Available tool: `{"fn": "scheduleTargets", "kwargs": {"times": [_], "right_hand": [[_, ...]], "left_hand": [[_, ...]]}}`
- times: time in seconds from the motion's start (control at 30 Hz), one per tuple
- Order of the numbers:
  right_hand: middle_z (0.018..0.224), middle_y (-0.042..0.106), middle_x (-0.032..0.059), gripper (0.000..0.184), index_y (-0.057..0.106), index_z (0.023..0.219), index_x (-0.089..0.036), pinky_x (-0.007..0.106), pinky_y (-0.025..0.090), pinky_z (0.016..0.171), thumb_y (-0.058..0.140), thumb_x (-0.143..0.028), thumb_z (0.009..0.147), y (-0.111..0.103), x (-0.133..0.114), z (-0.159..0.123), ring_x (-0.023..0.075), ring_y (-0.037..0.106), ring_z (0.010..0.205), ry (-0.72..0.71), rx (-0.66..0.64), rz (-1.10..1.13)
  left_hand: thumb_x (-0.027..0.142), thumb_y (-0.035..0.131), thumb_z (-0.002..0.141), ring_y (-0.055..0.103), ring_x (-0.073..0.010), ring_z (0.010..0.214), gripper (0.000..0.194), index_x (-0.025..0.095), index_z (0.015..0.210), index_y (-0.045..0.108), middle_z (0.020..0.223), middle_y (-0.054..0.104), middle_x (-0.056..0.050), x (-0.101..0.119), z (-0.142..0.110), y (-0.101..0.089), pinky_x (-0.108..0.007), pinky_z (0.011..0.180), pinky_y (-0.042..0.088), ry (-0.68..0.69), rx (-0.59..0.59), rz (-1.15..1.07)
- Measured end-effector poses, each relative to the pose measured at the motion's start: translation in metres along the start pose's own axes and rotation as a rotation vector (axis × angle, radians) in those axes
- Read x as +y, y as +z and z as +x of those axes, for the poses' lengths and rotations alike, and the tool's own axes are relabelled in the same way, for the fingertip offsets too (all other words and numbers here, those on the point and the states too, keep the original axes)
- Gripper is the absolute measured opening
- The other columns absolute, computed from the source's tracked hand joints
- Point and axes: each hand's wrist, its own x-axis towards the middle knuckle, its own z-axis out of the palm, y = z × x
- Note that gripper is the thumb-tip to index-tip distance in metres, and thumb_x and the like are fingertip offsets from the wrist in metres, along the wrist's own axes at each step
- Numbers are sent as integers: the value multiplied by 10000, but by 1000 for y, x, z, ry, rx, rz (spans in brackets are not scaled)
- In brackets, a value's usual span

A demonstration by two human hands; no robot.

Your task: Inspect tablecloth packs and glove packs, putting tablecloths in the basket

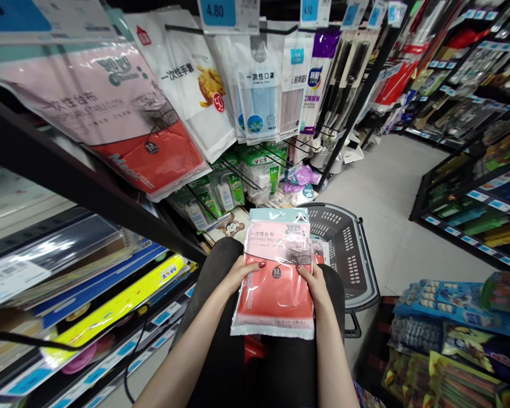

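Note:
I hold a flat plastic pack of disposable tablecloth point(276, 283), pink at the top and red below, over my lap. My left hand point(241, 273) grips its left edge, thumb on the front. My right hand point(315, 285) grips its right edge the same way. Both hands are closed on the pack. A matching, larger-looking pack point(110, 113) hangs on the shelf at upper left. Just beyond the held pack sits a dark grey shopping basket point(348, 249) on the floor.
Hanging packs of gloves point(191, 79) and masks point(259, 96) fill the rack ahead. Shelves with folders and a yellow item point(119, 306) run along the left. More shelves stand at right point(471, 226). A pale tiled aisle floor point(391, 187) leads away.

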Motion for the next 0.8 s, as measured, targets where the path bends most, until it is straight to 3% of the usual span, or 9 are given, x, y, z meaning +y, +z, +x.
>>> {"fn": "scheduleTargets", "kwargs": {"times": [0.8], "right_hand": [[774, 641, 19, 241, 631, 797, -174, 293, 398, 710, 631, -371, 659, -2, 1, 1, 193, 551, 735, -32, -15, -20]], "left_hand": [[245, 715, 565, 639, -232, 678, 327, 102, 852, 657, 765, 696, -77, -4, 3, -3, -338, 668, 485, 9, -2, -3]]}}
